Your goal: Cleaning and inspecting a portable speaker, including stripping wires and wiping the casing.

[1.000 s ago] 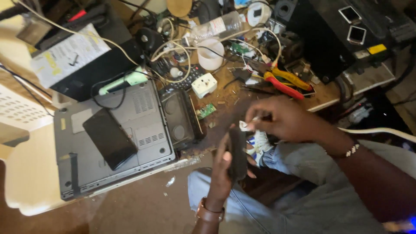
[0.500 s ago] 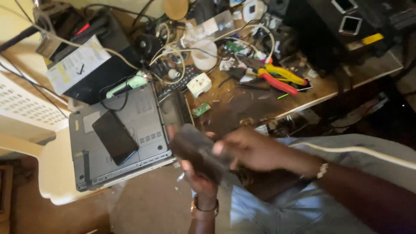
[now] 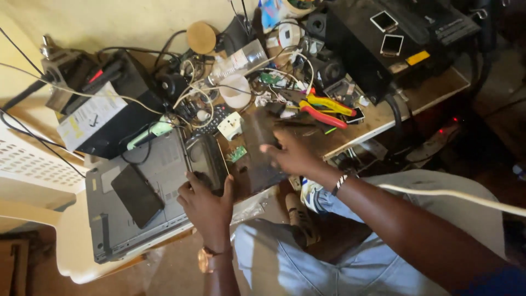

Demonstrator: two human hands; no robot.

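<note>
Hands on a dark flat panel (image 3: 262, 159) at the workbench edge (image 3: 383, 118): right hand (image 3: 293, 156) spread flat, pressing its right side; left hand (image 3: 205, 200) curled loosely around its lower left corner. Long axis roughly away from the body, beside an upturned grey laptop (image 3: 137, 192).

One head-worn view only, so nothing is shared with a second camera. It looks steeply down from above the seated person's lap onto the near edge of a cluttered wooden worktop (image 3: 383, 118), which runs slanted across the frame (its right corner lies toward the upper right). Both hands sit close, mid-frame; the far wall fills the top-left corner.
</note>
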